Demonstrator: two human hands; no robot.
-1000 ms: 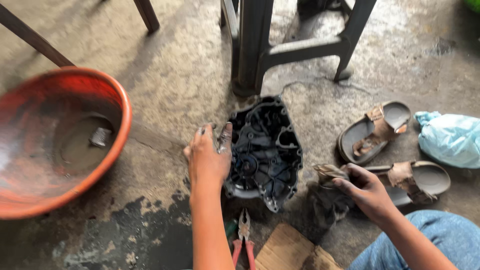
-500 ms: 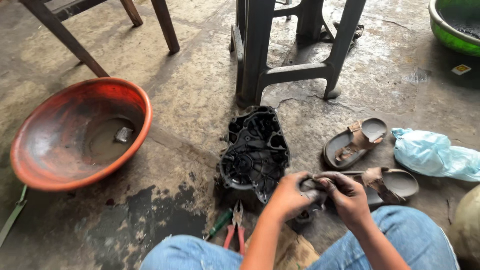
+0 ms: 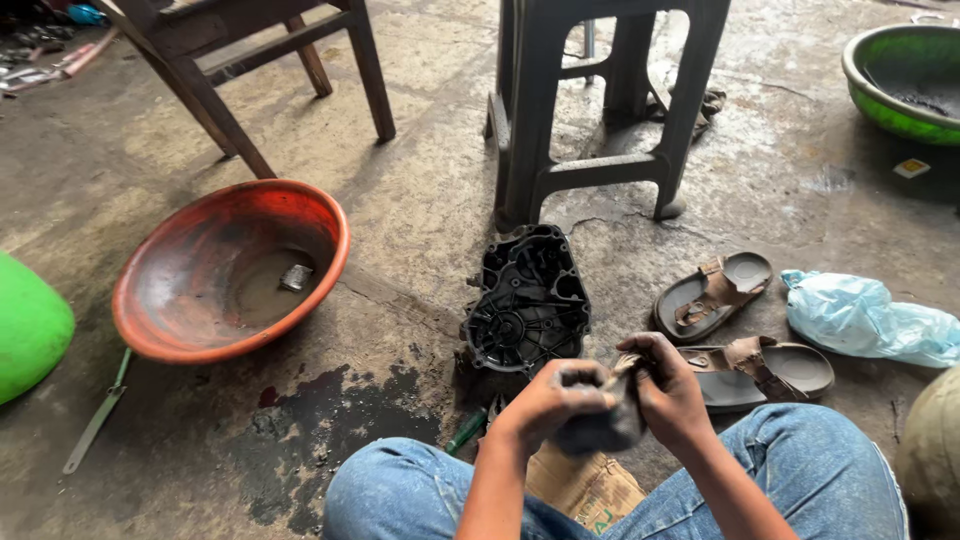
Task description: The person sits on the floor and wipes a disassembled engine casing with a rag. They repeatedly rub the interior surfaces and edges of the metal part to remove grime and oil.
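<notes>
Hands meet low in the view, above the knees: the left hand [image 3: 548, 398] and right hand [image 3: 668, 390] are both closed on a dirty grey rag [image 3: 600, 425], bunched between them. Just beyond them a black engine cover [image 3: 525, 300] lies on the wet concrete floor [image 3: 420, 200], inner side up. Left of it sits an orange basin [image 3: 230, 270] holding murky water. Two brown sandals [image 3: 735, 320] lie right of the cover, near a blue bag [image 3: 865, 318]. A grey stool [image 3: 600, 110] stands behind.
</notes>
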